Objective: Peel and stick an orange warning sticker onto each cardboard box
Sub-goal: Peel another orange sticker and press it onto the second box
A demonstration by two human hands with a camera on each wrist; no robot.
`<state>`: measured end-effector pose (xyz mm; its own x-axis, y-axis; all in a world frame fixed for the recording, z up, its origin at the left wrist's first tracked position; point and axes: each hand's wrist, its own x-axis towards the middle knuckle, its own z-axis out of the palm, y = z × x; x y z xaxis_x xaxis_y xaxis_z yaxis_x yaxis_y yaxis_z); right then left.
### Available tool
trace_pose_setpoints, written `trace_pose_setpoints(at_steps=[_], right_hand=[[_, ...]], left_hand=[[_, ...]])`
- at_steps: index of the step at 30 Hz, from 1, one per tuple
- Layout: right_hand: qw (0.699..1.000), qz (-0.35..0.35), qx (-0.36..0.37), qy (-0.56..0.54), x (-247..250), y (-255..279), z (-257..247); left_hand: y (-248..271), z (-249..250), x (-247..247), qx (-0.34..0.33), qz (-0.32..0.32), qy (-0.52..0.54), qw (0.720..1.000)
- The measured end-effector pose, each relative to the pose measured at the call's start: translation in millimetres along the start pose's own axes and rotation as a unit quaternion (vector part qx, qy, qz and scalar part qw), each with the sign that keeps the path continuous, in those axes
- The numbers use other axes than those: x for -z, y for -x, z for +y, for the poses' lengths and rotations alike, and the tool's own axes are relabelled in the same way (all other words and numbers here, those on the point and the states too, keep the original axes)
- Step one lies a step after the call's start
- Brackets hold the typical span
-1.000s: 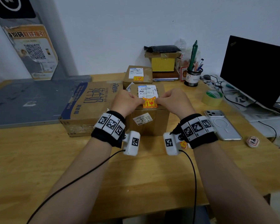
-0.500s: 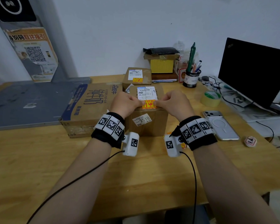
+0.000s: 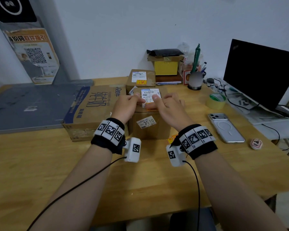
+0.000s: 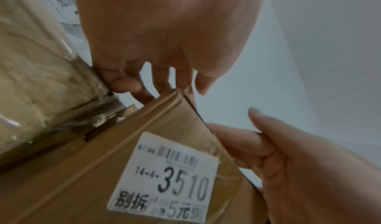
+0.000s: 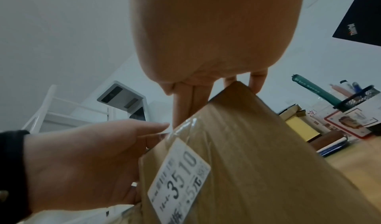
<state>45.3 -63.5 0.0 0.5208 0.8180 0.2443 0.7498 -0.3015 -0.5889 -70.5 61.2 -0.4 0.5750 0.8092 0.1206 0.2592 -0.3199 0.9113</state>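
A small cardboard box (image 3: 148, 129) with a white "3510" label stands mid-table; it also fills the left wrist view (image 4: 82, 170) and the right wrist view (image 5: 257, 162). Both hands lie on its top. My right hand (image 3: 154, 104) presses straight fingers on the orange sticker (image 3: 151, 110), of which only a sliver shows. My left hand (image 3: 137, 100) rests beside it at the top's left edge, thumb on the shipping label. A second box (image 3: 150, 75) behind carries an orange sticker (image 3: 141, 82). A large printed carton (image 3: 93, 107) lies at left.
An orange sticker sheet (image 3: 172, 139) peeks out by my right wrist. A phone (image 3: 226, 129), tape roll (image 3: 216, 101), round token (image 3: 255, 144) and laptop (image 3: 260, 74) are at right. A pen pot (image 3: 196, 80) and yellow box (image 3: 165, 67) stand at the back. A grey panel (image 3: 23, 105) lies at left.
The sticker, pinched between both hands over the box top before, now lies on the top under my right fingers. The right hand has spread and slid left over it.
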Motion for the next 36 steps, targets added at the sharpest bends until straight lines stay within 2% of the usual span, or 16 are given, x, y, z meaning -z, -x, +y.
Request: trace_pose_setpoints(at_steps=[5, 14, 19, 25, 31, 36], right_hand=[[0.997, -0.029, -0.012, 0.065, -2.7, -9.1, 0.8], [0.999, 0.004, 0.004, 0.043, 2.9, -8.3, -2.5], [0.997, -0.017, -0.022, 0.069, -3.4, -9.7, 1.4], [0.999, 0.029, -0.002, 0.021, 4.6, -4.1, -1.4], [0.998, 0.013, -0.034, 0.051, 0.3, -2.3, 8.7], [0.997, 0.051, -0.026, 0.055, 3.4, -3.9, 5.3]], left_hand=[[1.8, -1.0, -0.3, 0.011, 0.011, 0.045, 0.999], [3.0, 0.5, 0.5, 0.024, 0.016, 0.043, 0.999], [2.8, 0.9, -1.0, 0.023, 0.010, 0.033, 0.999], [1.7, 1.4, -2.5, 0.021, 0.014, 0.027, 0.999], [2.3, 2.8, -2.2, 0.040, 0.006, 0.031, 0.999], [3.5, 5.6, -1.9, 0.039, 0.009, 0.031, 0.999]])
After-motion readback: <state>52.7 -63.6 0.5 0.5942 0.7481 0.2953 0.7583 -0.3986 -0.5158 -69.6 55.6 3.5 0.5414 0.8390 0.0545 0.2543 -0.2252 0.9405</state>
